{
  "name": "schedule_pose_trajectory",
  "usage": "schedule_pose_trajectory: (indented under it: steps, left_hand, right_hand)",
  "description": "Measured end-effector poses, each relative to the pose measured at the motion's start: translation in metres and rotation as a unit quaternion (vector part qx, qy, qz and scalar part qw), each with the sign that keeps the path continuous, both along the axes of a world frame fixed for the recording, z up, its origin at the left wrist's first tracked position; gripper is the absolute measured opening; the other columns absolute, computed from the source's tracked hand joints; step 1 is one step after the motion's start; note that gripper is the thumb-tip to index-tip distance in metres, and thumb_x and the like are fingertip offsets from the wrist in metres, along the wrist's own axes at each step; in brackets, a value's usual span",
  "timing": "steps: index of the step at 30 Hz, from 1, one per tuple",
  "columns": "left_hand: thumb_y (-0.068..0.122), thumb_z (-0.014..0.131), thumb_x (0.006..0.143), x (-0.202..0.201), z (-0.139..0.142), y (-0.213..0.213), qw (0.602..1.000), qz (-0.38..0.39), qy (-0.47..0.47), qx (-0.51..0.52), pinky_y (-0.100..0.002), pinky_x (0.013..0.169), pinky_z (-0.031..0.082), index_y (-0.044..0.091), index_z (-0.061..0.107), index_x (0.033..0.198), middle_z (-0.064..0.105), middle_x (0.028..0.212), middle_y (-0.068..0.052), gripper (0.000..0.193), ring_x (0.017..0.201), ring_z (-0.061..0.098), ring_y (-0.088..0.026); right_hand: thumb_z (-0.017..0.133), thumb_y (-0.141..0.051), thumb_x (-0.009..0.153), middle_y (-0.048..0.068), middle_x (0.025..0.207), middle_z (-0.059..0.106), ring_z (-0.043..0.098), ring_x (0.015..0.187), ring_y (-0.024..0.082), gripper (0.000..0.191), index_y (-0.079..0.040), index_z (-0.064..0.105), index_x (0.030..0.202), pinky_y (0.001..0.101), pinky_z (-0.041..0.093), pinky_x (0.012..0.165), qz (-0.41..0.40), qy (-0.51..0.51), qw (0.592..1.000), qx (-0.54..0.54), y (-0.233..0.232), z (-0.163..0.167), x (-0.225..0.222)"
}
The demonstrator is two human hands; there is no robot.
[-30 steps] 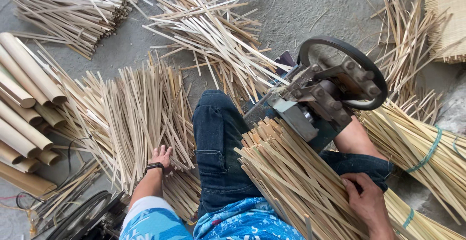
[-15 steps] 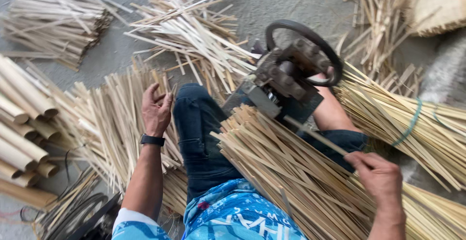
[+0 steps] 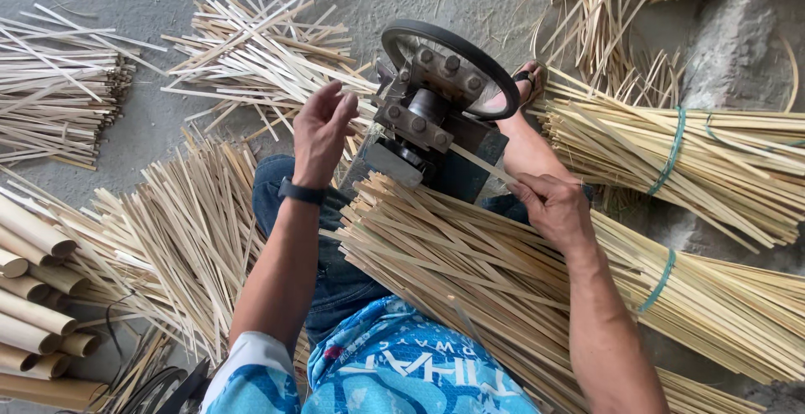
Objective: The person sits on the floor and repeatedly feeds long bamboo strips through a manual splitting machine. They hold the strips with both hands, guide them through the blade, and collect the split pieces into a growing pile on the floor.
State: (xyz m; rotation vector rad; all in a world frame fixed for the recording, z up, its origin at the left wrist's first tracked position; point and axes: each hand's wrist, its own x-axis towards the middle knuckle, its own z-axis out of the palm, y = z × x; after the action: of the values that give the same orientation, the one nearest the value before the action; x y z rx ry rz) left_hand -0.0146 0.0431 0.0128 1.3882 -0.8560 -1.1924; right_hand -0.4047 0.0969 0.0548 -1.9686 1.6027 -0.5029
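A small metal machine [image 3: 423, 125] with a black wheel [image 3: 453, 52] stands on the floor between my knees. My right hand [image 3: 549, 206] pinches a single bamboo strip [image 3: 482, 163] whose far end points into the machine. Beneath that hand a thick sheaf of bamboo strips [image 3: 453, 255] lies across my lap. My left hand [image 3: 323, 129] is raised just left of the machine, fingers apart, holding nothing. A black band is on that wrist.
Loose split strips [image 3: 260, 45] lie scattered behind the machine. A fan of strips [image 3: 180, 230] sits left of my leg. Bamboo tube sections [image 3: 29, 297] are stacked at far left. Bundles tied with green bands [image 3: 671, 163] lie at right.
My left hand rose from the strips on the floor up to beside the machine. My right hand moved forward along the sheaf and took one strip toward the machine.
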Motion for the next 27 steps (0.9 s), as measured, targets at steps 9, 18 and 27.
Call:
schedule_pose_trajectory:
  steps: [9, 18, 27]
  left_hand:
    - [0.032, 0.059, 0.105, -0.018, 0.010, -0.031, 0.994, 0.012, 0.107, -0.019, -0.022, 0.065, 0.057, 0.002, 0.066, 0.127, 0.080, 0.104, -0.007, 0.037, 0.085, 0.072, -0.011]
    - [0.031, 0.061, 0.106, 0.006, 0.019, -0.032, 0.980, 0.078, 0.158, -0.091, -0.028, 0.072, 0.067, 0.007, 0.068, 0.122, 0.076, 0.099, -0.007, 0.030, 0.088, 0.074, -0.013]
    - [0.036, 0.074, 0.101, 0.003, 0.013, -0.030, 0.984, 0.098, 0.148, -0.016, -0.017, 0.042, 0.040, 0.005, 0.067, 0.115, 0.070, 0.090, -0.003, 0.035, 0.059, 0.055, -0.005]
  right_hand:
    - [0.082, -0.024, 0.079, 0.008, 0.100, 0.074, 0.067, 0.094, 0.028, 0.014, -0.013, 0.082, 0.087, 0.0477, 0.049, 0.083, 0.089, 0.088, 0.992, 0.022, 0.033, -0.017, -0.023]
    - [0.076, -0.023, 0.094, 0.003, 0.082, 0.076, 0.066, 0.059, 0.013, 0.013, -0.012, 0.079, 0.101, 0.0245, 0.050, 0.049, -0.112, -0.063, 0.991, 0.028, 0.050, -0.007, -0.089]
    - [0.078, -0.025, 0.093, 0.009, 0.091, 0.077, 0.072, 0.071, 0.018, 0.021, -0.007, 0.078, 0.104, 0.0325, 0.058, 0.064, -0.016, -0.020, 0.998, -0.054, 0.019, 0.001, -0.011]
